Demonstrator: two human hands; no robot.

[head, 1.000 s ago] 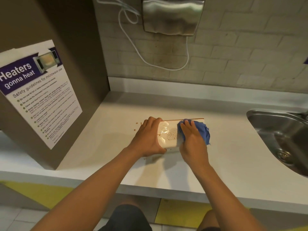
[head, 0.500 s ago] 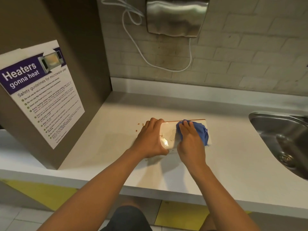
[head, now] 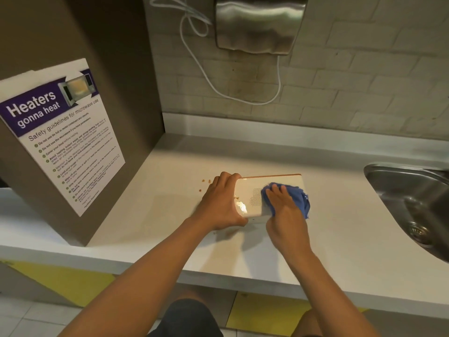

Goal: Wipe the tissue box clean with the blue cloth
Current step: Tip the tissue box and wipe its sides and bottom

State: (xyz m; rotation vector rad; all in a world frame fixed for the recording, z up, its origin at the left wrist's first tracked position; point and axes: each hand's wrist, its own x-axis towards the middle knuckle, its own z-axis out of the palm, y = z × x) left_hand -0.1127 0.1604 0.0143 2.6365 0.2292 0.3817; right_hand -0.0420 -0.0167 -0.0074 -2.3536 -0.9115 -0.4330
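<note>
A white tissue box [head: 252, 190] with a thin orange upper edge and a dotted pattern lies on the pale counter [head: 150, 210]. My left hand [head: 221, 203] grips its left end, fingers curled over the far edge and thumb at the near corner. My right hand [head: 284, 210] presses a crumpled blue cloth [head: 300, 200] onto the right half of the box's top, fingers extended over the cloth. The cloth and hand hide the box's right part. A shiny glare spot shows near the box's left front corner.
Small brown crumbs [head: 205, 182] lie on the counter left of the box. A steel sink [head: 413, 203] is set in at the right. A brown cabinet with a microwave safety poster [head: 63, 137] stands left. A metal dispenser [head: 260, 23] with a white cable hangs on the brick wall.
My right hand and the blue cloth slid a little rightward along the box top, uncovering more of the dotted pattern. My left hand kept its grip on the box's left end.
</note>
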